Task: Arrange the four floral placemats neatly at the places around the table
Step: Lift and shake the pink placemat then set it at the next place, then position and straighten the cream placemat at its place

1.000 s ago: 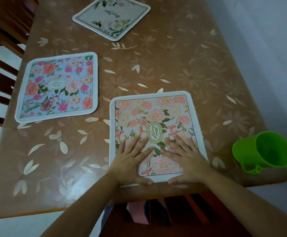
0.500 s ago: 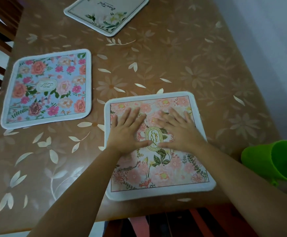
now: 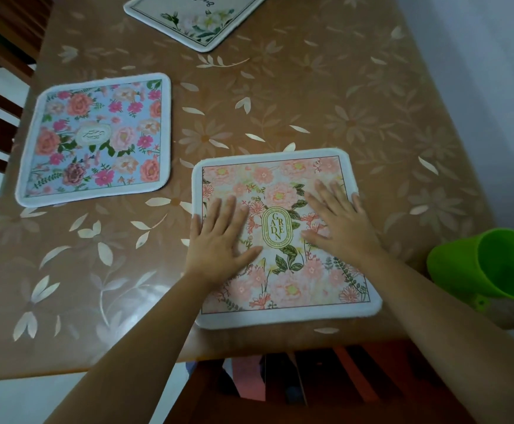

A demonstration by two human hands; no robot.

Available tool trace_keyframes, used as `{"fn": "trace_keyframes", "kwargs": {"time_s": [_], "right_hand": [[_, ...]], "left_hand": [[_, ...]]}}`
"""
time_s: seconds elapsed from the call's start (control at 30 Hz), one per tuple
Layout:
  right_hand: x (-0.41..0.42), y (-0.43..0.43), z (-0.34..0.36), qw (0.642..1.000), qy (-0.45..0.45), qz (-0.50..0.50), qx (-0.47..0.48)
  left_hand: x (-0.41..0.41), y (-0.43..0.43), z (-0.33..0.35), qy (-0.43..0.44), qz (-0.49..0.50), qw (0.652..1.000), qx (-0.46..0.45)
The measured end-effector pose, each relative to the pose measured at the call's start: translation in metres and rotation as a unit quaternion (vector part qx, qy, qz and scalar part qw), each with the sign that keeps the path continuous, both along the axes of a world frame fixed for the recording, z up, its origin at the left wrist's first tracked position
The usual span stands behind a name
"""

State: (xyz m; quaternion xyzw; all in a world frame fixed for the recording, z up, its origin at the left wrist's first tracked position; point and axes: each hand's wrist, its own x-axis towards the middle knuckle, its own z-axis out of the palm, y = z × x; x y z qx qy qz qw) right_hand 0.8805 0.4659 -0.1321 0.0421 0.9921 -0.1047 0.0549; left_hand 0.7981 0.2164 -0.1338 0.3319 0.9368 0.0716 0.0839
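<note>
Lying flat on the left of the table [image 3: 341,102], the blue placemat [image 3: 93,139] looks placed, as does the white placemat [image 3: 200,19] farther up; a fourth mat is not in view. The left hand [image 3: 219,240] and right hand [image 3: 338,221] press, fingers spread flat, on the pink placemat [image 3: 283,286] at the near edge, apparently squaring it. At the far right, the green cup [image 3: 494,264] shows nothing inside.

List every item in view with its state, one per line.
Pink GARDEN placemat: flat, nearest the person, pressed from above.
Left hand: open, palm down on its left half.
Right hand: open, palm down on its right half.
Blue placemat: flat, untouched, to the left.
White placemat: flat, untouched, far end, partly out of frame.
Green cup: far right, untouched, nothing visible inside.
</note>
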Motion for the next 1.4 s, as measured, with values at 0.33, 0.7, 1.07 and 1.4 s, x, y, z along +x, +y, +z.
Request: {"fn": "trace_keyframes", "kwargs": {"time_s": [0.33,0.7,1.07,1.4], "right_hand": [[0.072,-0.029,0.006,0.999,-0.029,-0.012,0.037],[0.07,-0.084,0.009,0.999,-0.04,-0.015,0.014],[0.043,-0.144,0.041,0.989,-0.091,-0.092,-0.066],[0.028,-0.302,0.116,0.994,0.065,-0.063,-0.062]], "left_hand": [[0.056,-0.027,0.008,-0.017,-0.047,0.999,0.002],[0.068,-0.031,0.015,-0.04,-0.056,0.998,-0.009],[0.067,-0.096,0.034,-0.023,-0.035,0.999,0.003],[0.075,-0.239,0.106,0.098,0.038,0.989,0.104]]}}
